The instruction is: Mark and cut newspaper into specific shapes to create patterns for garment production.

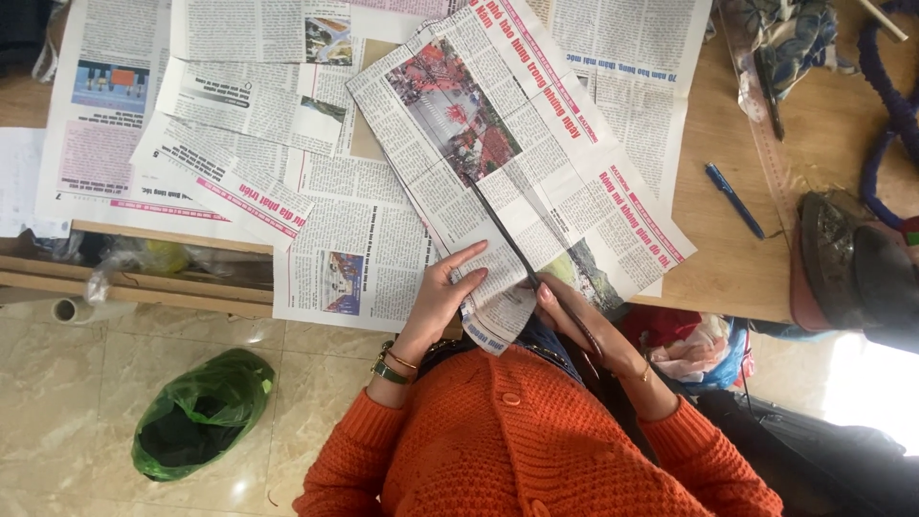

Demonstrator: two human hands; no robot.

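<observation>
A newspaper sheet (498,124) with a red photo lies tilted on the wooden table (728,258), its near corner hanging over the edge toward me. My left hand (442,297), with a watch and bangles at the wrist, pinches the sheet's near edge, fingers spread on the paper. My right hand (574,316) grips long dark scissors (505,235) whose blades run up into the sheet along a straight cut. Both orange knitted sleeves show below.
More newspaper sheets (239,124) cover the table's left and back. A blue pen (735,201) and a clear ruler (766,124) lie at the right, near patterned cloth (795,33), a purple cord (890,96) and a dark rounded object (847,258). A green plastic bag (201,412) sits on the tiled floor.
</observation>
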